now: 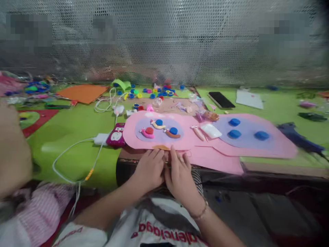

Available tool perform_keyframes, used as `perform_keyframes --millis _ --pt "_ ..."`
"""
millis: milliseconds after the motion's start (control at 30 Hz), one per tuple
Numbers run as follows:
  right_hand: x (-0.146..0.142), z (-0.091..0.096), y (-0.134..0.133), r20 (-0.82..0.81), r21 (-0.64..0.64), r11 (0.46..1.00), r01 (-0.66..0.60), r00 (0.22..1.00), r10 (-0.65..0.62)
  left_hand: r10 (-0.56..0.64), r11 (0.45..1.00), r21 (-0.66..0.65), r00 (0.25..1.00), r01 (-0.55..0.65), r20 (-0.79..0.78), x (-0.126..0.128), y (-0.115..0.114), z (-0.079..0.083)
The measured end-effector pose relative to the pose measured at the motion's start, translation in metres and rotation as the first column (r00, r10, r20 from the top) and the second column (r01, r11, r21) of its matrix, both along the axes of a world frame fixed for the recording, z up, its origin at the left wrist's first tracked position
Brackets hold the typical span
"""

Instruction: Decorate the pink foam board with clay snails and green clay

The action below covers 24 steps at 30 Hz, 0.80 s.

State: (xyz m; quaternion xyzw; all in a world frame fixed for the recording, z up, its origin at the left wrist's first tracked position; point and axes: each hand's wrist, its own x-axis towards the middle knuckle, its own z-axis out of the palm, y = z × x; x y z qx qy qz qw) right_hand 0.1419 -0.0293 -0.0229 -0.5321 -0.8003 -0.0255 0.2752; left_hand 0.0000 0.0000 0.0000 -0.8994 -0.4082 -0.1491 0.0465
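Observation:
Both my hands rest at the near edge of a pink paper cutout (131, 137). The fingers of my left hand (150, 168) lie over the table edge beside a flat brown-orange patch (161, 147). My right hand (180, 175) is close beside it, index finger stretched onto the paper's edge and fingers apart. Whether anything small lies between the hands is hidden. On the cutout's lilac oval sit three clay snails with bottle-cap shells: a pink one (147, 132), a cream one (158, 124) and a brown one (173, 132).
A second pink cutout (280, 140) bears three blue caps (234, 133). Between the cutouts lie a pale clay strip (198, 133) and a white packet (211, 131). A purple power bank (116, 136) with white cables is at left, a phone (221, 100) behind. Another person's arm (14, 151) shows at left.

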Motion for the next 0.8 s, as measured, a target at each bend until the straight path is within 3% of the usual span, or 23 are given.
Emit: perform_keyframes --millis 267,567,800 --pt "0.000 0.002 0.001 -0.004 0.012 1.000 0.000 1.000 0.000 0.062 0.996 0.074 0.997 -0.058 -0.039 -0.003 0.000 -0.004" --pt "0.000 0.000 0.001 -0.003 0.020 1.000 0.003 1.000 -0.003 0.039 0.988 0.146 0.998 -0.046 0.050 0.001 -0.003 -0.014" --pt "0.001 -0.003 0.002 -0.011 0.024 1.000 -0.002 1.000 0.003 -0.012 0.987 0.160 0.999 0.004 0.047 -0.004 -0.002 -0.004"
